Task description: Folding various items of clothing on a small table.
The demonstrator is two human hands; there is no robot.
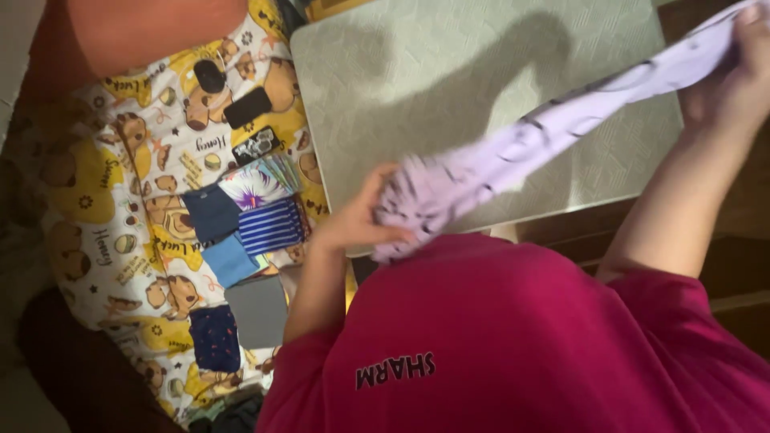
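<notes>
A person in a magenta short-sleeved shirt [513, 337] stretches a pale lilac garment with thin dark markings [545, 132] across the view, the cloth pulled into a twisted, blurred band above a pale grey-green textured tabletop [449, 72]. The left hand [357, 224] is closed on the bunched lower end of the garment, just past the table's near edge; the right hand [734, 72] is clamped on the other end at the upper right, beyond the table's right edge. The garment throws a dark shadow on the tabletop, which is otherwise bare around it. To the left lies a white and yellow bedsheet printed with cartoon bears [136, 200]. On it, small folded cloths sit in a close cluster: a navy one [210, 212], a blue-and-white striped one [271, 226], a light blue one [228, 261], a grey one [257, 311] and a dark dotted one [214, 338]. Above them rest a dark oval object [209, 76], a black rectangular case [247, 107] and a phone-like slab [256, 145]. An orange cushion [152, 28] fills the top left corner.
</notes>
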